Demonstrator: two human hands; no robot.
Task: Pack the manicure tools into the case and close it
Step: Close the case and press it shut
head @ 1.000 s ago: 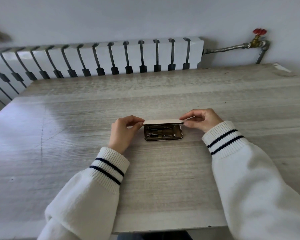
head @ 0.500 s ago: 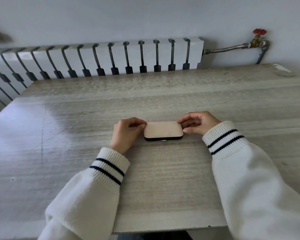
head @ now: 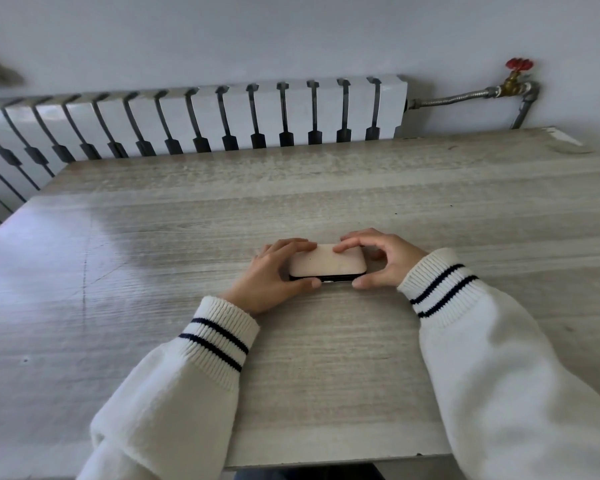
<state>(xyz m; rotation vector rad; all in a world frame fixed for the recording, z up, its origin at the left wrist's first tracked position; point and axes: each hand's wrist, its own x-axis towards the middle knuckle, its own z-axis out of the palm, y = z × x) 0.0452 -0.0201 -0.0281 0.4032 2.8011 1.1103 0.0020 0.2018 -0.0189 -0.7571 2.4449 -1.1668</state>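
The manicure case [head: 327,262], a small rounded box with a pale pink lid over a dark base, lies closed on the wooden table [head: 291,358]. My left hand [head: 274,275] grips its left end, fingers on the lid's far edge and thumb against the front edge. My right hand [head: 383,259] grips the right end the same way, fingertips on the lid's top right and thumb at the front edge. The tools are hidden inside.
A white radiator [head: 194,119] runs along the wall behind the table. To the right, a metal pipe with a red valve [head: 518,65] stands above the table's far right corner. The table's near edge lies between my sleeves.
One second ago the lid stood half open over the tools. It came down flat, and both hands moved in from the ends to clasp the closed case.
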